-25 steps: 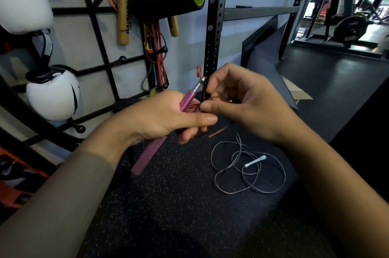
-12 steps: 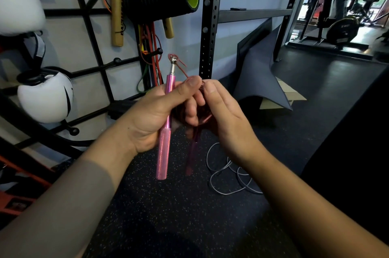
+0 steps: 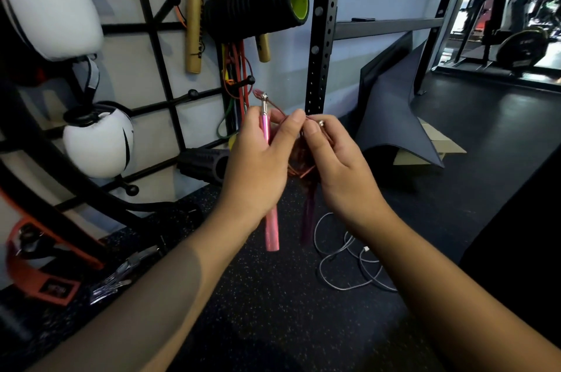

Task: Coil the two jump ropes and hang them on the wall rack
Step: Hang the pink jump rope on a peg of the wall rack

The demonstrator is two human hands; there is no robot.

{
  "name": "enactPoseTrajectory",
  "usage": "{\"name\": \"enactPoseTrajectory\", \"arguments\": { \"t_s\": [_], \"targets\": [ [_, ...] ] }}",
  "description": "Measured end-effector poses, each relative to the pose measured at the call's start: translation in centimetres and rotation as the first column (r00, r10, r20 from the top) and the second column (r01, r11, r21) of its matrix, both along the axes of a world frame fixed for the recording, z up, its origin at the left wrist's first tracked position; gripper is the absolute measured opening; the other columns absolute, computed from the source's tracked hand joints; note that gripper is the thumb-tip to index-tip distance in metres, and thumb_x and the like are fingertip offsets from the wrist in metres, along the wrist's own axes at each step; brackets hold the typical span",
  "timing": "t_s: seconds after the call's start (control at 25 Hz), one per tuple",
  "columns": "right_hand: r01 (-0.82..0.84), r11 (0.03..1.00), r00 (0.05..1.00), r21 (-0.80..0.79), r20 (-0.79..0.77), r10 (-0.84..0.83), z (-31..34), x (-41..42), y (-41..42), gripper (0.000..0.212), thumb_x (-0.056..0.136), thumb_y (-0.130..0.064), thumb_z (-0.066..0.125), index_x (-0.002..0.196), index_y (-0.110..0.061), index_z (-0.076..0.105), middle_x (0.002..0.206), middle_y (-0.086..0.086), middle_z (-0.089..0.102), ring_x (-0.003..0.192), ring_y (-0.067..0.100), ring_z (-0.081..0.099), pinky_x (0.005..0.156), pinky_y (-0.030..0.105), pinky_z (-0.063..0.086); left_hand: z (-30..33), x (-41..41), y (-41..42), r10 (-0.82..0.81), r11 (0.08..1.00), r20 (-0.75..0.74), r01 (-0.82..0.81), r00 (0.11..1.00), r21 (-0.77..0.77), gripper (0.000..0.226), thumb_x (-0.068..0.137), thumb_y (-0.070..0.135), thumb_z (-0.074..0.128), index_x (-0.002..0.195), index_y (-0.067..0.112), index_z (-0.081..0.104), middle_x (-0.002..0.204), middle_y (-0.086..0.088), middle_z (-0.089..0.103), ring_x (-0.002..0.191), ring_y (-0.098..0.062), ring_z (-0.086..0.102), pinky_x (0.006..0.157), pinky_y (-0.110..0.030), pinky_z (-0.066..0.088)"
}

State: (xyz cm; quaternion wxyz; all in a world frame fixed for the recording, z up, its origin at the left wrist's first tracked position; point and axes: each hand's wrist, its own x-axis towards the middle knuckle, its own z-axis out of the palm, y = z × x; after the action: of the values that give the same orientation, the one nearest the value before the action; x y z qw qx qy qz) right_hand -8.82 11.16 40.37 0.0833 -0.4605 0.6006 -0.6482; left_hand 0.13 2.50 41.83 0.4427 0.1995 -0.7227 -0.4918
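Observation:
My left hand [image 3: 258,171] grips a pink jump rope handle [image 3: 271,232] held upright, its metal swivel tip poking above my fingers. A small coil of reddish cable [image 3: 300,159] sits between both hands. My right hand [image 3: 337,171] pinches the coil and the second, darker handle [image 3: 309,220], which hangs down in shadow. A second jump rope [image 3: 349,262], thin and grey with a white end piece, lies loosely tangled on the black floor below my right wrist. The black wall rack [image 3: 158,46] with ball-tipped pegs stands at the left, just beyond my left hand.
On the rack hang white boxing gloves [image 3: 97,141], wooden sticks [image 3: 194,13], a black foam roller [image 3: 258,4] and resistance bands [image 3: 236,74]. A black perforated upright [image 3: 321,37] rises behind my hands. Folded dark mats [image 3: 394,116] lean at the right. An orange strap [image 3: 39,268] lies at lower left.
The pink handle swung from slanted to upright in my left hand. Both hands rose and closed together around the coil. My view shifted slightly, and the grey rope stayed on the floor.

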Motion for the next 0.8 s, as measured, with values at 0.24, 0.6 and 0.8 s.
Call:
{"name": "enactPoseTrajectory", "arguments": {
  "t_s": [0.24,0.6,0.8],
  "targets": [
    [-0.032,0.999,0.998,-0.027,-0.061,0.03,1.6,2.3,-4.1,0.022,0.11,-0.032,0.047,0.128,-0.021,0.054,0.081,0.0,0.065,0.066,0.009,0.062,0.061,0.031,0.051,1.0,2.6,-3.8,0.181,0.957,-0.002,-0.177,0.983,-0.231,0.021,0.103,0.045,0.052,0.113,0.026,0.052,0.084,0.008,0.065,0.072,0.005,0.064,0.062,-0.011,0.048],
    [-0.13,0.991,0.985,-0.044,-0.122,0.123,7.9,5.5,-14.7,0.02,0.111,-0.032,0.044,0.121,-0.017,0.054,0.08,-0.001,0.06,0.066,0.005,0.056,0.061,0.027,0.047,6.5,7.3,-13.8,0.262,0.929,0.052,-0.237,0.964,-0.283,0.036,0.106,0.049,0.043,0.121,0.024,0.064,0.105,0.004,0.069,0.098,-0.015,0.066,0.082,-0.03,0.053],
    [-0.151,0.977,0.988,-0.153,-0.063,0.143,11.8,5.6,-20.0,0.02,0.108,-0.033,0.052,0.116,-0.015,0.059,0.082,-0.002,0.064,0.067,0.006,0.057,0.058,0.023,0.048,10.3,6.9,-19.1,0.353,0.882,-0.039,-0.347,0.935,-0.32,0.04,0.105,0.049,0.046,0.123,0.02,0.066,0.114,-0.001,0.061,0.102,-0.01,0.058,0.082,-0.006,0.042]
  ]
}}
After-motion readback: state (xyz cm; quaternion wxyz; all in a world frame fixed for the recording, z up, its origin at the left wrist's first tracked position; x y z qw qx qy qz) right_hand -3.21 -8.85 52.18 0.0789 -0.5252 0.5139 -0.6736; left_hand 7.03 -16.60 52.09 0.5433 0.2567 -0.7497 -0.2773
